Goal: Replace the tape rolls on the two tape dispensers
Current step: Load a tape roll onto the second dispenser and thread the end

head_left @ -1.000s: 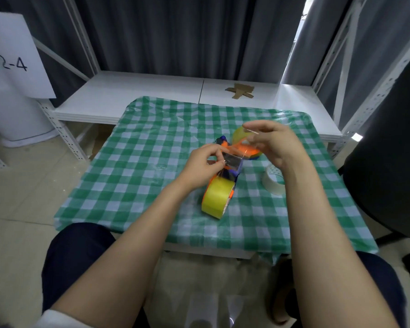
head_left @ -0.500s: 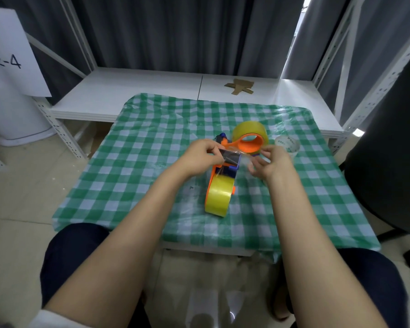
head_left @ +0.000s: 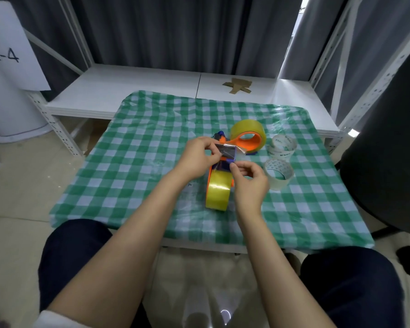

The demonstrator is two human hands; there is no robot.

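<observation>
Two orange tape dispensers with yellow rolls lie on the green checked table (head_left: 133, 162). The near dispenser (head_left: 218, 192) stands on edge in front of me, its blue head between my hands. My left hand (head_left: 199, 157) pinches the loose tape end (head_left: 225, 151) at that head. My right hand (head_left: 249, 183) pinches the tape strip from the right, just above the near roll. The far dispenser (head_left: 249, 136) lies behind them. Two clear tape rolls, one near (head_left: 278, 174) and one far (head_left: 282, 147), sit to the right.
A white shelf (head_left: 140, 86) with a scrap of brown cardboard (head_left: 237, 85) runs behind the table. A black chair back (head_left: 388, 150) stands at the right edge. A white bin with a "2-4" sign (head_left: 7, 55) is at the far left.
My right hand has come down from above the far dispenser to the near dispenser's head, beside my left hand. Both clear rolls are now uncovered.
</observation>
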